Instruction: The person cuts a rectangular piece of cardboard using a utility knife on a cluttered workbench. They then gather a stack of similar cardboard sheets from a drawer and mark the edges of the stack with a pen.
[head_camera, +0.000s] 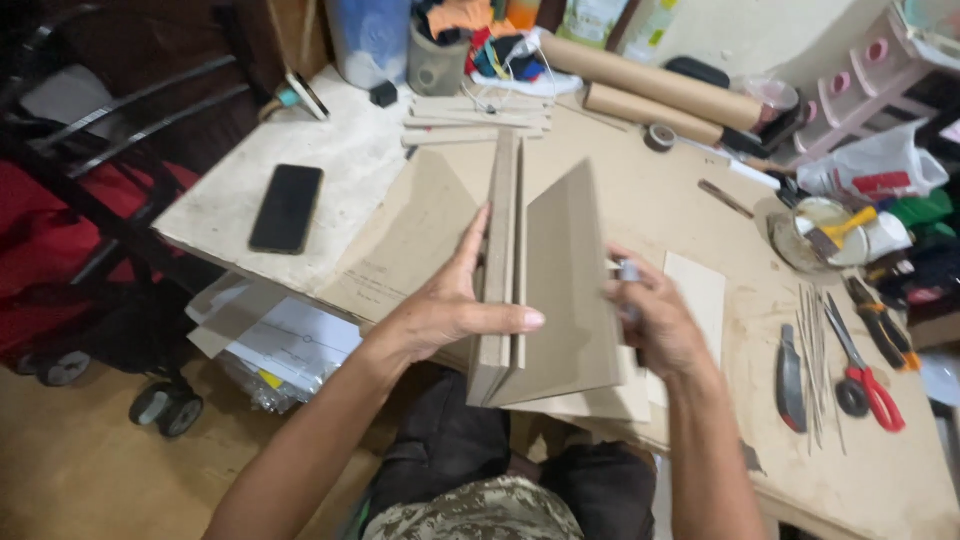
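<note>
My left hand (452, 308) grips a stack of brown cardboard panels (545, 280) held on edge above the worktable, thumb across the front and fingers along the left side. One panel leans away to the right, opening a gap. My right hand (655, 322) sits against that leaning panel and pinches a small grey tube-like object (628, 272), blurred. A loose cardboard sheet (695, 290) lies flat under and beside the right hand.
A black phone (287, 207) lies at the table's left. Cardboard tubes (650, 85) and strips (475, 118) lie at the back. Red-handled scissors (865, 375), pliers (882, 325), a knife (790, 380) and thin sticks are on the right. A glue bowl with brush (815, 232) stands behind them.
</note>
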